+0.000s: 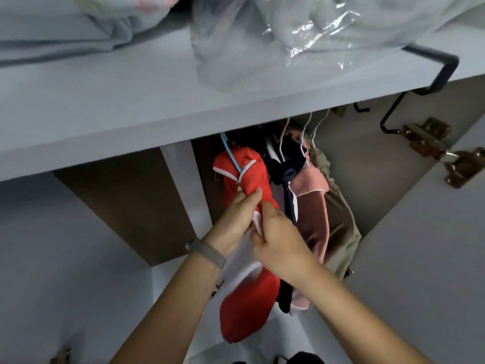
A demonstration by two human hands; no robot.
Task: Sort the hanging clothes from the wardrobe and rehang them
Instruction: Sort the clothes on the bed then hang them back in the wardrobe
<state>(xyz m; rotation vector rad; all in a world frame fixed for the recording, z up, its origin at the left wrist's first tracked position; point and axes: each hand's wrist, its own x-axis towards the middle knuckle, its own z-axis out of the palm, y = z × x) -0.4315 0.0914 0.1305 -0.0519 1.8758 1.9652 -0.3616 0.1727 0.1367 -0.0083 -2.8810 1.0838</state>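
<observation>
A red garment (246,306) on a blue hanger (231,153) is pinched by the left hand (233,219). Its white trim (258,223) is grasped by the right hand (280,240), beside navy (286,164) and pink clothes (312,206).

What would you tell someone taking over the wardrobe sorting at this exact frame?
Left hand: grips the red garment just below its white zipper.
Right hand: pinches the same garment's front beside the left hand.
The red garment hangs on a blue hanger at the left end of the row. To its right hang a navy garment, a pink garment and a khaki garment, on white wire hangers.
Done: four garments are hanging.
Left: finish with the red garment; whether more clothes need sorting cannot be told.
</observation>
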